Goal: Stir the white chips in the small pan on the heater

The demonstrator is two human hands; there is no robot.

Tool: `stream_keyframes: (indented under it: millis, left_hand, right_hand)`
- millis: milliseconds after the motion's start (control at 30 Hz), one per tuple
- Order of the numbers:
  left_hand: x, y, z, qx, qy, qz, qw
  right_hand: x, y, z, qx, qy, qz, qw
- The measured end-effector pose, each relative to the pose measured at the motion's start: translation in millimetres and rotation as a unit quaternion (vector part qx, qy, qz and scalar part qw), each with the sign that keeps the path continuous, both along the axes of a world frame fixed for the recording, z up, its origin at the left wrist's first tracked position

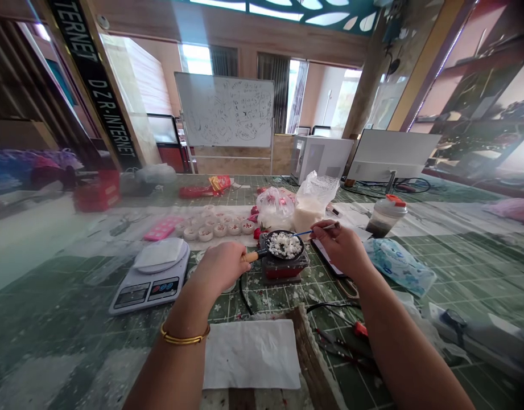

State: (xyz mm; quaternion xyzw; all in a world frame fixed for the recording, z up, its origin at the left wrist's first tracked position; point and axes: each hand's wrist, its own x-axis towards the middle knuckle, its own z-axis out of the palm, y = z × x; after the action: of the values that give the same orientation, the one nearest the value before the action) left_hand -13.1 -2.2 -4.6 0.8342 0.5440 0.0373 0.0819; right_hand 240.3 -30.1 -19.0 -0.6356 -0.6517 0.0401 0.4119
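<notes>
A small black pan [284,246] full of white flakes sits on a little red burner [284,269] in the middle of the green table. My left hand [221,266] is closed round the pan's wooden handle [252,256]. My right hand [341,246] pinches a thin blue-handled stirring tool [309,232] whose tip reaches into the white flakes. A gold bangle [184,337] is on my left wrist.
A white kitchen scale [153,274] stands left of the pan. Several small white cups [219,226] line up behind, with plastic bags [313,199] of white material. A shaker bottle [385,215] and a tissue pack [399,263] lie right. A white cloth [251,353] lies near me.
</notes>
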Motion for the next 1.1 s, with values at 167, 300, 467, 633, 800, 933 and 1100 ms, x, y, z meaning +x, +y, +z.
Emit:
stream_keyframes:
  millis: [167, 300, 467, 633, 800, 933, 1100]
  left_hand:
    - [0, 0, 0.6, 0.000, -0.006, 0.004, 1.000]
    - [0, 0, 1.1, 0.000, -0.006, 0.003, 1.000]
    - [0, -1, 1.7, 0.001, -0.005, 0.000, 1.000]
    - [0, -2, 2.3, -0.003, -0.006, 0.002, 1.000]
    - [0, -1, 1.2, 0.000, -0.007, 0.005, 1.000]
    - [-1, 0, 0.8, -0.001, -0.004, 0.011, 1.000]
    - [-1, -1, 1.2, 0.005, -0.006, 0.011, 1.000]
  right_hand:
    - [-2, 4, -4.0, -0.031, -0.038, -0.008, 0.999]
    - [-15, -1, -4.4, -0.034, -0.024, 0.044, 0.998]
    - [-18, -9, 0.3, -0.051, -0.018, 0.076, 0.996]
    - [-16, -7, 0.7, -0.024, -0.019, 0.035, 0.999]
    - [-22, -7, -1.1, -0.042, -0.023, 0.047, 0.998]
    - [-17, -5, 1.5, -0.042, -0.013, 0.020, 0.999]
    - [-12, 6, -6.6, -0.017, 0.002, -0.029, 0.999]
